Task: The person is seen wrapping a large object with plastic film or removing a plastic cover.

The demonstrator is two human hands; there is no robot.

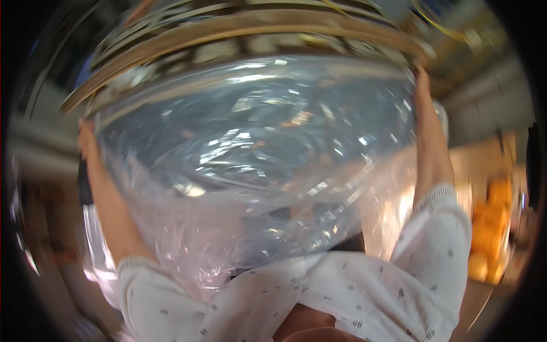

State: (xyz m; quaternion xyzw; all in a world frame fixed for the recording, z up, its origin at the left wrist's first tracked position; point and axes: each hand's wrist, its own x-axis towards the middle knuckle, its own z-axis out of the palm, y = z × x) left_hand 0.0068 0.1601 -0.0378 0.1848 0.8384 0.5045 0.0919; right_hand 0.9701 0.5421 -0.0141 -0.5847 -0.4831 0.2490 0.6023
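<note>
A wide, flat bundle in shiny clear plastic wrap (256, 131) spans the space in front of my chest, with a grey-blue surface showing through. My left hand (87, 137) grips its left edge, arm stretched forward. At the far right corner, my right hand (422, 85) is closed on the opposite edge, a little farther from me than the left. Loose folds of the plastic hang down toward my body. Motion blurs both hands, and some fingers are hidden behind the edges. What lies inside the wrap I cannot make out.
Just beyond the bundle runs a long wooden slat (250, 25), with more slats stacked like pallets behind it. Orange items (491, 228) stand at the right, beside cardboard-coloured surfaces. A yellow strap or cable (441, 25) lies at the far right.
</note>
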